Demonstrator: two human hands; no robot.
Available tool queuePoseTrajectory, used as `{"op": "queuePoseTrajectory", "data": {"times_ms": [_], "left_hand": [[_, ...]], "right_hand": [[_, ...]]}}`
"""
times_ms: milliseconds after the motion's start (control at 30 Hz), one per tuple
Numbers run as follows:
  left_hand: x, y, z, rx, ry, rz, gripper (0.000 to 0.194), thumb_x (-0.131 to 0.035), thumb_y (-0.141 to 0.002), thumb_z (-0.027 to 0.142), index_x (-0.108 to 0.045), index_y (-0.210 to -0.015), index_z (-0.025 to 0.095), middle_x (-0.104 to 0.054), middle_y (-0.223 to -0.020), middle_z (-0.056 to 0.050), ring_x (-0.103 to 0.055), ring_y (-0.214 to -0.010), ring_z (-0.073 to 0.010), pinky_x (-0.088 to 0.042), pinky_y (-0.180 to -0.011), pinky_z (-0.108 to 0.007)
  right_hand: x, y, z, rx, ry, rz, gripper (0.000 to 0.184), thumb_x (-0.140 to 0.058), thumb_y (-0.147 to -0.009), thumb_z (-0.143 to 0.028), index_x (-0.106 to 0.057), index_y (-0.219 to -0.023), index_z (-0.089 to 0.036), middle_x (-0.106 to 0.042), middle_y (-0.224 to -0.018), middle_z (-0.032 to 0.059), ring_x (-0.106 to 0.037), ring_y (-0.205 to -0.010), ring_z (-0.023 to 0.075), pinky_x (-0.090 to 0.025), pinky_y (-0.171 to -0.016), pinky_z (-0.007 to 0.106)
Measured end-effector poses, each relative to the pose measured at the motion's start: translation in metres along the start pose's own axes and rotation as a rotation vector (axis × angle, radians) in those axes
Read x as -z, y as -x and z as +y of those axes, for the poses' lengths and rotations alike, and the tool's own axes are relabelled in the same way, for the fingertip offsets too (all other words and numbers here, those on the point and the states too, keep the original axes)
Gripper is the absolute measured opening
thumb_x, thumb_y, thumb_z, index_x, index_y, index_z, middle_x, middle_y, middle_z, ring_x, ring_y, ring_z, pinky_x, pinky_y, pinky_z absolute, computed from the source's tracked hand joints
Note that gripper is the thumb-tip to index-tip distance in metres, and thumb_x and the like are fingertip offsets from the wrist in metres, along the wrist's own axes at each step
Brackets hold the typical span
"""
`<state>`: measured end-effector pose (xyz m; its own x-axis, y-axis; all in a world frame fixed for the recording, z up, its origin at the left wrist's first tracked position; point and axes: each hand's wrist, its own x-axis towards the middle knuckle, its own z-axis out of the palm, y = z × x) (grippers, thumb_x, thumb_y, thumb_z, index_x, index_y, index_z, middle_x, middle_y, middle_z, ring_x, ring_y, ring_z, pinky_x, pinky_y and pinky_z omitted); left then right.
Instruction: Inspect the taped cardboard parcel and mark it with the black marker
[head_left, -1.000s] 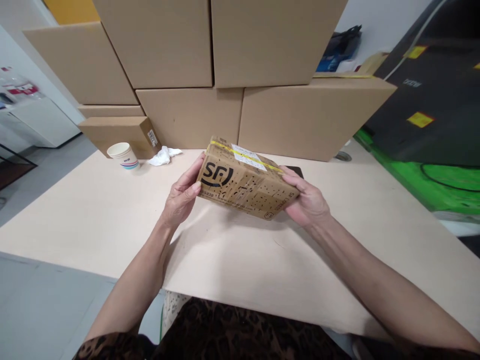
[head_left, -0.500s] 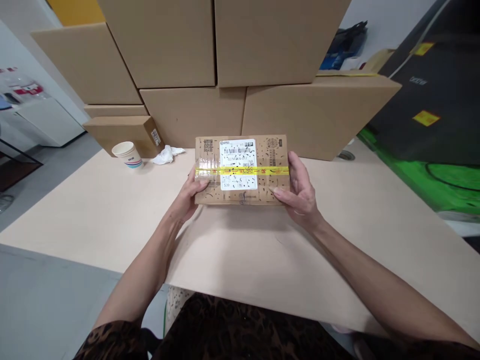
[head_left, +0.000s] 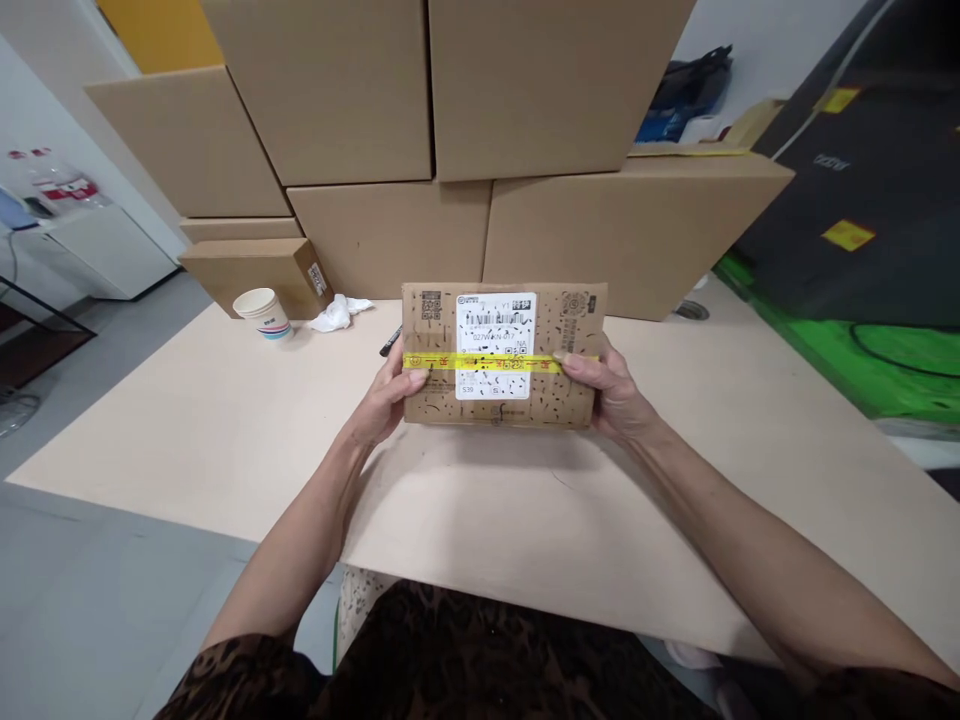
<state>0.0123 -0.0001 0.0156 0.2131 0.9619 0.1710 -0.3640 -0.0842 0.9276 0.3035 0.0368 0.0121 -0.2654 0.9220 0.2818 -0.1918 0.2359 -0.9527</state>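
A small brown cardboard parcel [head_left: 571,330] is held above the pale table [head_left: 187,420], its top face turned toward me. That face carries a white shipping label and a yellow tape strip across the middle. My left hand [head_left: 384,402] grips the parcel's left end with the thumb on the tape. Closed on the right end is my right hand [head_left: 613,396], thumb also on the tape.
Large cardboard boxes [head_left: 420,150] are stacked along the table's far side. A paper cup [head_left: 262,312] and a crumpled white tissue [head_left: 337,312] lie at the back left. A dark pen tip [head_left: 390,342] shows behind the parcel. Green floor [head_left: 862,370] lies right.
The parcel has been turned from showing its printed side face to showing its labelled top face, and it now sits level between both hands.
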Motion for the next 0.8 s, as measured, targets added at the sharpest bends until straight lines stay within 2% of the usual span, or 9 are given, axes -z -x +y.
{"op": "queuePoseTrajectory", "data": {"times_ms": [133, 300, 500, 633, 700, 800], "left_hand": [[0.004, -0.005, -0.007, 0.053, 0.034, 0.055, 0.067, -0.079, -0.085, 0.065, -0.066, -0.140, 0.027, -0.074, -0.139, -0.010, -0.058, -0.145, -0.0376, -0.047, -0.124, -0.055], [0.005, -0.009, -0.010, 0.066, 0.112, 0.092, 0.062, -0.075, -0.088, 0.067, -0.071, -0.133, 0.025, -0.079, -0.131, -0.010, -0.063, -0.140, -0.0373, -0.052, -0.121, -0.055], [0.008, -0.010, -0.011, 0.054, 0.114, 0.099, 0.064, -0.074, -0.088, 0.068, -0.070, -0.136, 0.026, -0.079, -0.131, -0.009, -0.064, -0.140, -0.0364, -0.051, -0.121, -0.053], [0.008, -0.009, -0.012, 0.054, 0.144, 0.072, 0.075, -0.063, -0.088, 0.081, -0.069, -0.139, 0.026, -0.079, -0.132, -0.011, -0.060, -0.144, -0.0394, -0.049, -0.122, -0.057], [0.006, -0.008, -0.011, 0.082, 0.186, 0.091, 0.079, -0.057, -0.090, 0.083, -0.068, -0.141, 0.024, -0.077, -0.134, -0.012, -0.059, -0.145, -0.0395, -0.047, -0.122, -0.059], [0.003, -0.008, -0.007, 0.099, 0.305, 0.191, 0.073, -0.052, -0.097, 0.078, -0.067, -0.142, 0.022, -0.076, -0.138, -0.011, -0.059, -0.146, -0.0359, -0.044, -0.126, -0.055]], "right_hand": [[-0.002, 0.001, -0.001, 0.037, 0.101, -0.049, 0.098, -0.080, -0.078, -0.061, -0.035, -0.162, -0.038, -0.064, -0.151, 0.0096, -0.067, -0.131, 0.0376, -0.061, -0.104, 0.062], [-0.001, -0.001, -0.002, -0.022, 0.071, -0.058, 0.087, -0.067, -0.084, -0.069, -0.039, -0.160, -0.036, -0.064, -0.151, 0.0100, -0.064, -0.137, 0.0376, -0.056, -0.110, 0.064], [0.005, -0.002, -0.004, -0.038, 0.113, -0.133, 0.101, -0.078, -0.076, -0.058, -0.031, -0.163, -0.038, -0.065, -0.150, 0.0095, -0.065, -0.135, 0.0387, -0.058, -0.106, 0.066], [0.011, -0.003, -0.003, -0.020, 0.082, -0.132, 0.094, -0.079, -0.076, -0.055, -0.036, -0.159, -0.041, -0.064, -0.151, 0.0072, -0.064, -0.136, 0.0402, -0.058, -0.106, 0.067], [0.014, -0.002, -0.003, 0.014, 0.082, -0.147, 0.093, -0.079, -0.078, -0.057, -0.035, -0.159, -0.041, -0.058, -0.158, 0.0073, -0.060, -0.141, 0.0410, -0.056, -0.110, 0.067], [0.019, 0.000, -0.003, 0.144, 0.217, -0.186, 0.114, -0.087, -0.074, -0.055, -0.021, -0.166, -0.044, -0.036, -0.173, 0.0072, -0.042, -0.156, 0.0417, -0.046, -0.121, 0.066]]}}
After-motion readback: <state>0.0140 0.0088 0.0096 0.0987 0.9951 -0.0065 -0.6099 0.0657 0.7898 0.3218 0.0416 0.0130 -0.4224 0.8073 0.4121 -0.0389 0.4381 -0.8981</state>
